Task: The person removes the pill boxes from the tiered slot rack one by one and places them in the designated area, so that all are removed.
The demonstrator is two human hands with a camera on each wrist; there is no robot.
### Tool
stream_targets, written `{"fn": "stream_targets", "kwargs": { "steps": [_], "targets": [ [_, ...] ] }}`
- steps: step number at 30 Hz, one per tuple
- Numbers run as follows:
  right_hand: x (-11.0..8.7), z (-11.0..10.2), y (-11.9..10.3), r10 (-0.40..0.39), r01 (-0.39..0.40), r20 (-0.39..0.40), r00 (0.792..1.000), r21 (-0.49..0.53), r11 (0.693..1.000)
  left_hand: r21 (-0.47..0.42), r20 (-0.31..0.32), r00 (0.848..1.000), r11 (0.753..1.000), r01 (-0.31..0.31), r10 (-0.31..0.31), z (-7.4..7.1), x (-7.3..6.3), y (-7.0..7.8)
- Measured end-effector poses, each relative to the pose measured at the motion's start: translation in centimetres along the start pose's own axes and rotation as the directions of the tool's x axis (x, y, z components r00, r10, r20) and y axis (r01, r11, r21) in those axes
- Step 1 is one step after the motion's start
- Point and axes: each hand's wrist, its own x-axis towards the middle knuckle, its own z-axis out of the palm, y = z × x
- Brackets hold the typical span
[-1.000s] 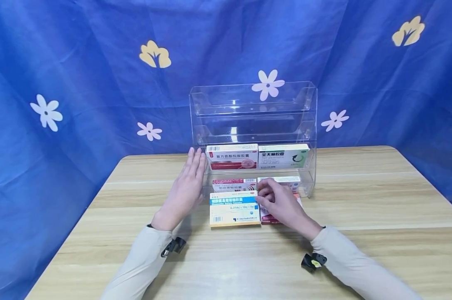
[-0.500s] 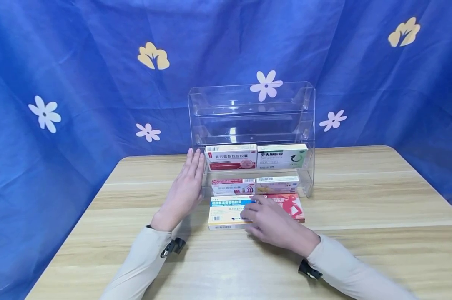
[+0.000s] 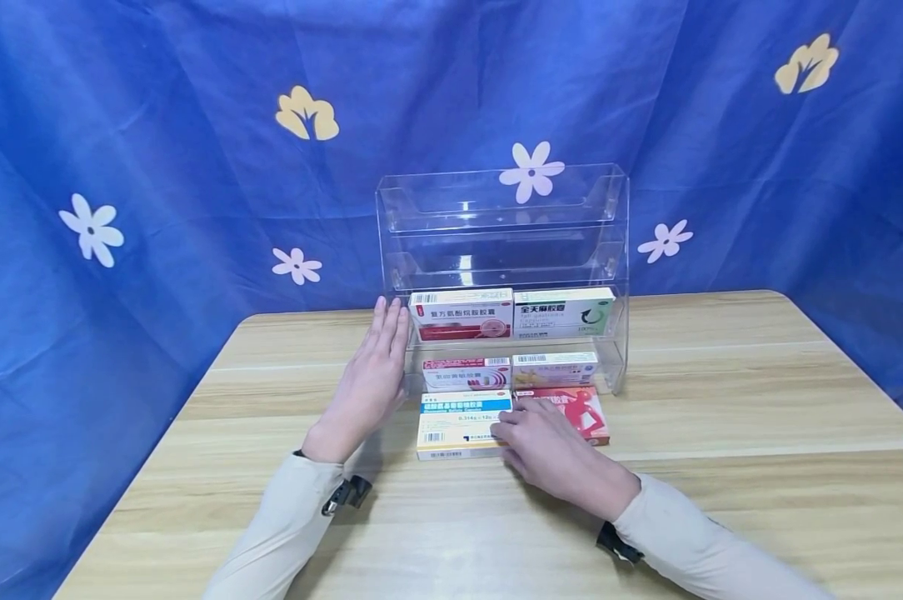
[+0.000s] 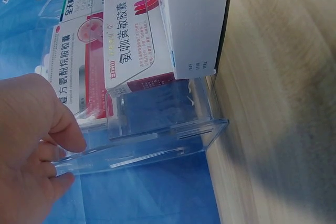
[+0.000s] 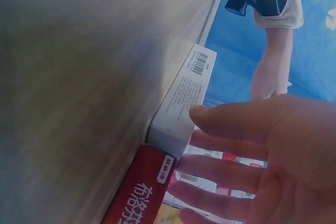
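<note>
My left hand [image 3: 365, 383] rests with straight fingers against the left side of a clear plastic rack [image 3: 496, 231]. In the left wrist view its thumb and fingertips are at the rack's side panel [image 4: 152, 156]. My right hand [image 3: 552, 450] lies over two medicine boxes side by side before the rack's lowest row: a white box with a blue band [image 3: 440, 425] at left, and a red box [image 3: 588, 412] at right, partly covered by the hand. Its fingers are spread, with fingertips over the seam between the boxes and the thumb [image 5: 220, 119] at the white box's narrow side.
In the rack's lowest row sit a white and dark-pink box [image 3: 466, 377] and a white and yellow box [image 3: 555, 371]. Above them are a red and white box [image 3: 459, 315] and a green and white box [image 3: 564, 313]. A blue curtain [image 3: 197, 125] hangs behind the wooden table [image 3: 721, 375].
My right hand has moved down and left from the red box's top edge to the seam. The white and blue box tilts back more, showing its lower side. The left hand stays put.
</note>
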Motion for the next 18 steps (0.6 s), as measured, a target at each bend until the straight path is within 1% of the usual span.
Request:
{"fn": "stream_targets", "kwargs": {
  "steps": [5, 13, 15, 18],
  "targets": [
    [-0.2, -0.2, -0.2, 0.031, -0.031, 0.006, 1.000, 0.013, 0.999, -0.004, -0.004, 1.000, 1.000, -0.008, 0.008, 0.0, 0.0, 0.0],
    [-0.1, -0.5, -0.2, 0.034, -0.035, 0.013, 0.999, 0.037, 0.999, -0.009, -0.003, 1.000, 1.000, 0.001, -0.001, 0.0, 0.0, -0.2],
    [-0.1, -1.0, 0.1, 0.049, -0.049, -0.008, 0.999, 0.052, 0.997, -0.010, -0.003, 1.000, 1.000, -0.002, 0.002, 0.1, 0.0, -0.2],
    [0.1, -2.3, 0.9, 0.088, -0.081, -0.077, 0.993, 0.089, 0.993, -0.011, -0.008, 1.000, 1.000, -0.007, 0.007, 0.2, 0.0, -0.2]
  ]
}}
